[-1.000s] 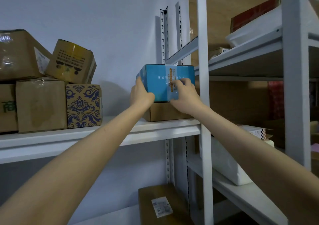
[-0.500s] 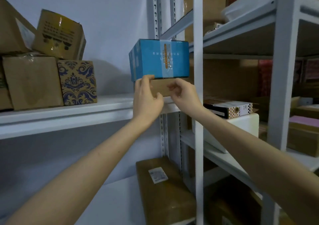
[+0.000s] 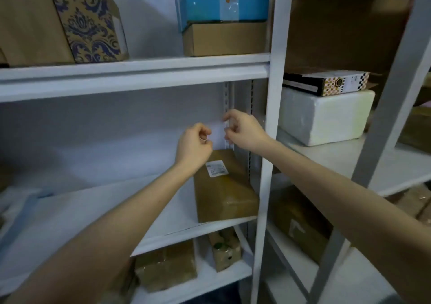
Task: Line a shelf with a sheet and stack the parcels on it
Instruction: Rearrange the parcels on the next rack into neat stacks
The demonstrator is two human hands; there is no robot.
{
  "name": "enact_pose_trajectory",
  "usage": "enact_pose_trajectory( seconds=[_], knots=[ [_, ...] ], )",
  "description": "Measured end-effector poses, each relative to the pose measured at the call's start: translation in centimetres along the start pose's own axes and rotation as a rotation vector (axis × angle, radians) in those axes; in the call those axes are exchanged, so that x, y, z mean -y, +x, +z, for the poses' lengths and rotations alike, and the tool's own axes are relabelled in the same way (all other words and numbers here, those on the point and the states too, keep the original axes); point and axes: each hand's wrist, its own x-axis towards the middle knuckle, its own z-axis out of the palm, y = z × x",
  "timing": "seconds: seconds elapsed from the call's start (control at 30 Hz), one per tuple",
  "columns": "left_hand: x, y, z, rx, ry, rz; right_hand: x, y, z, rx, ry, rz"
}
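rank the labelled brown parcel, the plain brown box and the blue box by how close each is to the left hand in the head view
1. labelled brown parcel: just below and right of the left hand.
2. plain brown box: on the upper shelf, above the hand.
3. blue box: stacked on the plain brown box, highest up.

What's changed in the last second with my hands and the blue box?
Both hands let go of the blue box and dropped below that shelf. The left hand is curled, the right hand loosely curled, nothing visibly held. The blue box stays on the brown carton.
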Motion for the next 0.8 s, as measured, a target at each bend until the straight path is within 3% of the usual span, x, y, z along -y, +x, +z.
enact_pose_trajectory(
  seconds=[0.23, 0.37, 0.6, 0.7, 0.8],
  knots=[
    [9.3, -1.2, 2.6, 0.259, 0.063, -0.474, -6.8, -0.9, 7.3, 0.462, -0.261, 0.421],
    [13.7, -1.5, 4.6, 0.404, 0.032, -0.615, -10.0, -1.8, 10.3, 0.499, -0.344, 0.632],
    [17.4, -1.5, 8.1, 0.588, -0.164, -0.794, -12.5, -2.2, 13.2, 0.648, -0.453, 0.777],
    [17.6, -1.9, 9.2, 0.601, -0.268, -0.867, -12.7, -2.2, 13.5, 0.600, -0.368, 0.839],
    [18.0, -1.8, 8.8, 0.489, -0.425, -0.997, -12.0, -2.4, 13.4, 0.529, -0.065, 0.960]
  ],
)
